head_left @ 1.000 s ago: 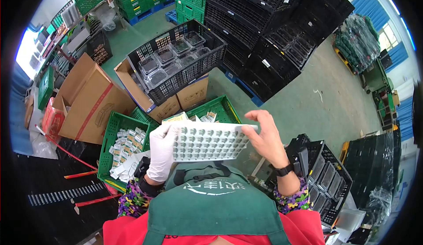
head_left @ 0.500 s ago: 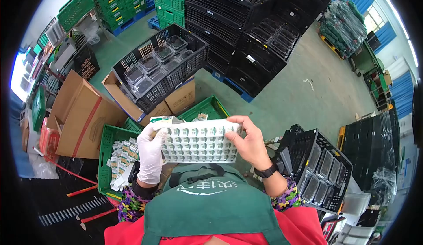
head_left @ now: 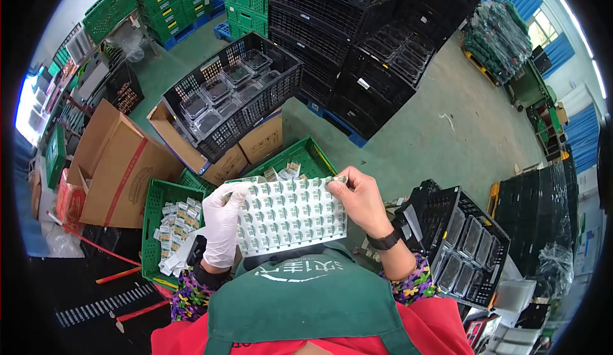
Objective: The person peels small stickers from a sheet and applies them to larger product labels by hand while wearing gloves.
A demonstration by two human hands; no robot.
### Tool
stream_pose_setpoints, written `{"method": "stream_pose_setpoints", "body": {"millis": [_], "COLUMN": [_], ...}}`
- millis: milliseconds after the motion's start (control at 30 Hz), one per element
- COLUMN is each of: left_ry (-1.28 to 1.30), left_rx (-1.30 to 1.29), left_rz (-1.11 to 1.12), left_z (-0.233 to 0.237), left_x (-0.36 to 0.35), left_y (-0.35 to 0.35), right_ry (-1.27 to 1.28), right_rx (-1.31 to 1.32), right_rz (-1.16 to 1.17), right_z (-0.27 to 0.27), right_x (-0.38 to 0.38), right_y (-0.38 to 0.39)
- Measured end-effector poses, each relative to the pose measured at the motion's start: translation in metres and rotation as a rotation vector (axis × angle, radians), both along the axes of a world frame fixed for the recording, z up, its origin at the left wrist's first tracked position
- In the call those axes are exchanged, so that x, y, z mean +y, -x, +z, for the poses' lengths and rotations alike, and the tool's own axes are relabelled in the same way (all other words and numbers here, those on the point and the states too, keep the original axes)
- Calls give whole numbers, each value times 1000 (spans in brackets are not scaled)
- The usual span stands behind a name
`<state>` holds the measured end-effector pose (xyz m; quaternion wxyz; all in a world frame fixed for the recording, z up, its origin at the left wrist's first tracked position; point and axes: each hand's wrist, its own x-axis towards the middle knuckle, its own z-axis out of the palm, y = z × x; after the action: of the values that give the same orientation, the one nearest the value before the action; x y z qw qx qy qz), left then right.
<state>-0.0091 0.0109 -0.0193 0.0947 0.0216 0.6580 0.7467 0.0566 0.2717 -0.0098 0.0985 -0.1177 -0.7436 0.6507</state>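
On my left, a green crate [head_left: 149, 227] holds loose small packets [head_left: 175, 221]. My gloved left hand [head_left: 221, 224] is closed around the left edge of a white tray [head_left: 290, 214], held tilted against my apron. My bare right hand [head_left: 361, 202] pinches its top right corner. I can't make out what fills its pockets. On the right, a black crate [head_left: 476, 205] holds clear tubs [head_left: 469, 243] on the green floor [head_left: 434, 138].

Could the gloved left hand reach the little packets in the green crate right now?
Probably yes, once freed: the gloved left hand grips the white compartment tray, but the open-topped green plastic crate of small packets lies uncovered just beside it.
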Motion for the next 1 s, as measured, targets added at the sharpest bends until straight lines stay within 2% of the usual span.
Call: {"method": "stream_pose_setpoints", "body": {"millis": [100, 133, 200, 233, 267, 333, 367, 400, 467, 600, 667, 700, 767, 800, 833, 867, 900, 1000], "left_ry": [47, 47, -4, -4, 51, 107, 103, 99, 98, 109, 61, 10, 100, 193, 113, 226, 202, 199], "left_rx": [3, 3, 33, 35, 63, 89, 100, 113, 101, 53, 4, -45, 56, 156, 117, 237, 253, 347], "left_rz": [-18, -17, -32, -31, -40, -54, -57, -61, -73, -74, -26, 22, -22, -78, -161, -296, -383, -535], "left_z": [-5, -5, -4, -2, 2, 8, 11, 13, 12, 13, 8, 5, -1, -2, 2, 10, 18, 34], "left_x": [-6, -6, -6, -6, -5, -4, -1, 0, -1, -3, -4, -5, -10, -13, -8, -6, -2, 12], "left_y": [4, 4, 4, 5, 6, 6, 6, 6, 7, 7, 10, 12, 16, 17, 12, 10, 6, 0], "right_ry": [-219, -220, -329, -506, -505, -949, -977, -975, -1116, -1109, -934, -932, -127, 60, 231, 400, 505, 595], "right_rx": [-203, -203, -100, -29, -29, 422, 424, 422, 367, 347, 587, 591, 141, 105, 11, -84, -123, -263], "right_rz": [142, 143, 96, 13, 13, 72, 192, 188, 385, 478, 423, 431, 208, 266, 293, 318, 378, 595], "right_z": [1, 3, 7, 29, 34, 41, 44, 45, 47, 41, 34, 38, 49, 50, 56, 62, 56, 56], "right_x": [12, 15, 17, 11, 13, 15, 15, 15, 16, 18, 17, 14, 10, 14, 10, 2, -6, -26], "right_y": [-3, -2, 0, 0, 4, 12, 13, 13, 15, 16, 17, 16, 12, 21, 28, 34, 43, 57]}}
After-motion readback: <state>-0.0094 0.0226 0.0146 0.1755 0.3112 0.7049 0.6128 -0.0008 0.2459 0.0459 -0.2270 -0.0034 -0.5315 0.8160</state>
